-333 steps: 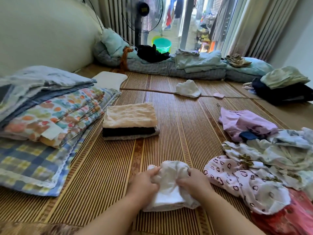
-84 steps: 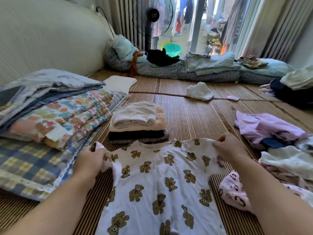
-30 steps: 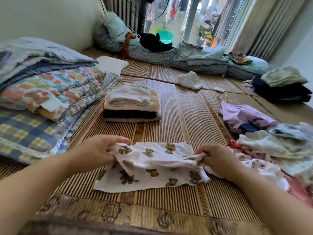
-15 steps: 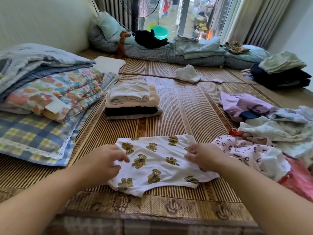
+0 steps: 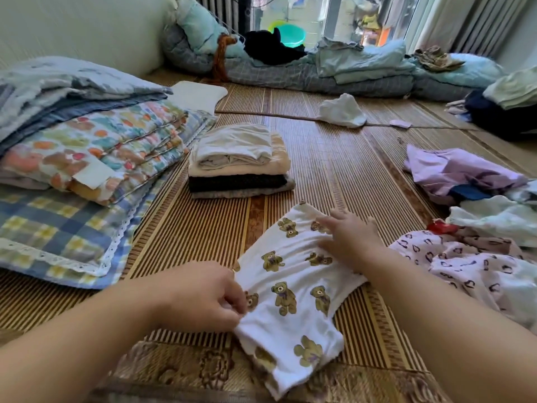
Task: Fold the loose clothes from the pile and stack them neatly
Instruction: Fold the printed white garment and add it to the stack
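A folded bear-print shirt (image 5: 293, 312) lies on a woven mat (image 5: 334, 170) in front of the person. The left grip (image 5: 203, 298) pinches the shirt's left edge. The right grip (image 5: 348, 239) is released, fingers flat on the shirt's far end. Beyond sits a stack (image 5: 238, 161) of 4 folded clothes, with a loose pile (image 5: 479, 257) at right.

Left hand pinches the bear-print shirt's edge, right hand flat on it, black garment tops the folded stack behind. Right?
Wrong on the top: in the head view a white garment tops the folded stack; the black garment lies lower down. The rest holds.
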`<state>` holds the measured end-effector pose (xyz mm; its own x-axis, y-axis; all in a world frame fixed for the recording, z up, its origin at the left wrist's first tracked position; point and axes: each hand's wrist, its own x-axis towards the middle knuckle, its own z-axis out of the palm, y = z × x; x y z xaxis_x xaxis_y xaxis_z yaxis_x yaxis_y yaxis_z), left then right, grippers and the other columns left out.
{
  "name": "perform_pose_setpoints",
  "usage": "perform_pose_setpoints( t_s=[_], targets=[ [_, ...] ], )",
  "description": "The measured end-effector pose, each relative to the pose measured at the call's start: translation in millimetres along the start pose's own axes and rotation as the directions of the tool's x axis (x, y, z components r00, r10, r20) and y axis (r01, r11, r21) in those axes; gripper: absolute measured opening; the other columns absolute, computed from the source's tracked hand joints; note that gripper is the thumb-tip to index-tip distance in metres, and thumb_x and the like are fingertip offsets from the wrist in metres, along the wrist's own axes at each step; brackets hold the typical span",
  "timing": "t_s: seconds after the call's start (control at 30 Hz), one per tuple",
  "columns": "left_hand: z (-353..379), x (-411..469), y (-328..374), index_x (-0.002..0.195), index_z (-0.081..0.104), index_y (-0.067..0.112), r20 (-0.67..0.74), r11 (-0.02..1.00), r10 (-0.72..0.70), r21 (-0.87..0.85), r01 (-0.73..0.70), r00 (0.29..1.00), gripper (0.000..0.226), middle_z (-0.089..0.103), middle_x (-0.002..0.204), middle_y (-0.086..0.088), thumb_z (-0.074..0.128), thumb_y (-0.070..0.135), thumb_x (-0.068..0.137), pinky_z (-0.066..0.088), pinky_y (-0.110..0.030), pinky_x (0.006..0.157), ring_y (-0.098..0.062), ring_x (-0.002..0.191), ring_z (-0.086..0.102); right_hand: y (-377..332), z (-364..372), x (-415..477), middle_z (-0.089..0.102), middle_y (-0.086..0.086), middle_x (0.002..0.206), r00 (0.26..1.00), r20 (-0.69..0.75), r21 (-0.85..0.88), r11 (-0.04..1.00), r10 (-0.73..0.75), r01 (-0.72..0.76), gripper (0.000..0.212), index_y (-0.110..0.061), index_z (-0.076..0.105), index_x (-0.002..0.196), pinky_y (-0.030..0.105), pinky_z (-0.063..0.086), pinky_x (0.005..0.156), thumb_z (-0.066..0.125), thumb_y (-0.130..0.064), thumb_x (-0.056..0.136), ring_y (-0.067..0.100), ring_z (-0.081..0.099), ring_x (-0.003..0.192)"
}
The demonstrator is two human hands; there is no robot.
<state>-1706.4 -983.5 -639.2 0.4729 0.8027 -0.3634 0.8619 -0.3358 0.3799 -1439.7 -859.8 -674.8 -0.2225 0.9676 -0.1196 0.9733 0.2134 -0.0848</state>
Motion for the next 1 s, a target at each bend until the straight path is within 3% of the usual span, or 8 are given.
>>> perform_pose_setpoints(
  t_s=[0.1,0.17,0.3,0.47,0.63,0.73,0.83,1.0],
  targets=[
    [12.4,-14.6,10.3,0.119,0.053,0.055,0.112,0.986,0.153,-0.078,-0.144,0.982,0.049,0.046,0.105,0.036,0.052,0.049,0.071,0.040,-0.014,0.086,0.014,0.101,0.043,-10.0,-9.4,-23.0,0.048,-0.006,0.143,0.977,-0.135,0.059,0.983,-0.163,0.172,0.044,-0.035,0.050,0.134,0.050,0.032,0.111,0.059,-0.039,0.092,0.018,0.049,0.126],
    [26.4,-19.7,9.6,0.130,0.034,0.062,0.084,0.973,0.228,0.019,-0.231,0.970,0.063,0.035,0.117,0.042,0.054,0.051,0.071,0.030,-0.011,0.092,0.021,0.110,0.029,-18.9,-19.7,-47.6,0.060,-0.006,0.123,0.952,-0.140,0.145,0.945,-0.272,0.292,0.032,-0.029,0.061,0.124,0.035,0.051,0.094,0.060,-0.034,0.092,0.010,0.060,0.099],
    [55.5,-19.6,5.0,0.133,0.039,0.054,-0.163,0.946,0.302,0.171,-0.274,0.939,0.050,0.042,0.121,0.029,0.050,0.050,0.085,0.020,-0.005,0.092,0.012,0.110,0.034,-37.6,-24.5,-116.5,0.061,-0.020,0.081,0.908,0.086,0.233,0.895,-0.410,0.382,0.025,-0.030,0.068,0.109,0.012,0.046,0.064,0.058,-0.043,0.090,-0.008,0.055,0.067],
    [62.0,-13.3,3.7,0.121,0.059,0.040,-0.321,0.912,0.373,0.297,-0.281,0.871,0.038,0.059,0.108,0.013,0.052,0.028,0.086,0.036,-0.013,0.084,-0.005,0.099,0.053,-49.6,-3.2,-179.6,0.049,-0.015,0.137,0.891,0.304,0.117,0.942,-0.337,0.316,0.098,-0.046,0.022,0.145,0.036,0.038,0.104,0.047,-0.090,0.061,0.012,0.045,0.125],
    [45.3,-9.2,9.5,0.127,0.051,0.046,-0.250,0.938,0.305,0.246,-0.244,0.919,0.047,0.052,0.109,0.021,0.051,0.018,0.090,0.036,-0.015,0.088,0.002,0.098,0.044,-55.3,34.4,-201.7,0.005,0.000,0.162,0.901,0.259,-0.107,0.916,-0.349,0.386,0.091,-0.033,-0.006,0.151,0.050,0.003,0.118,0.053,-0.059,0.087,0.026,-0.002,0.149],
    [32.9,-16.0,21.4,0.120,0.061,0.040,-0.169,0.956,0.263,0.179,-0.233,0.950,0.041,0.061,0.102,0.023,0.056,0.020,0.084,0.042,-0.011,0.082,0.007,0.092,0.053,-45.4,48.2,-206.0,0.011,0.001,0.162,0.924,0.112,-0.096,0.922,-0.365,0.375,0.073,-0.031,0.004,0.153,0.045,0.001,0.119,0.048,-0.037,0.095,0.026,0.003,0.149],
    [23.6,-28.6,35.1,0.109,0.063,0.045,-0.028,0.973,0.229,0.031,-0.228,0.973,0.034,0.065,0.091,0.026,0.059,0.028,0.079,0.050,-0.013,0.078,0.008,0.086,0.059,-32.8,47.4,-211.7,0.022,-0.004,0.159,0.918,0.061,-0.007,0.920,-0.391,0.392,0.077,-0.035,0.017,0.150,0.044,0.007,0.117,0.054,-0.054,0.085,0.023,0.012,0.148],
    [11.7,-48.2,51.2,0.100,0.066,0.046,0.073,0.954,0.231,-0.215,-0.211,0.970,0.029,0.070,0.089,0.014,0.053,0.040,0.074,0.057,-0.039,0.075,-0.011,0.079,0.065,-31.2,48.2,-223.4,0.070,-0.018,0.108,0.838,-0.329,0.061,0.876,-0.434,0.478,0.046,-0.034,0.072,0.103,0.031,0.053,0.087,0.076,-0.048,0.059,0.009,0.066,0.104]
  ],
)
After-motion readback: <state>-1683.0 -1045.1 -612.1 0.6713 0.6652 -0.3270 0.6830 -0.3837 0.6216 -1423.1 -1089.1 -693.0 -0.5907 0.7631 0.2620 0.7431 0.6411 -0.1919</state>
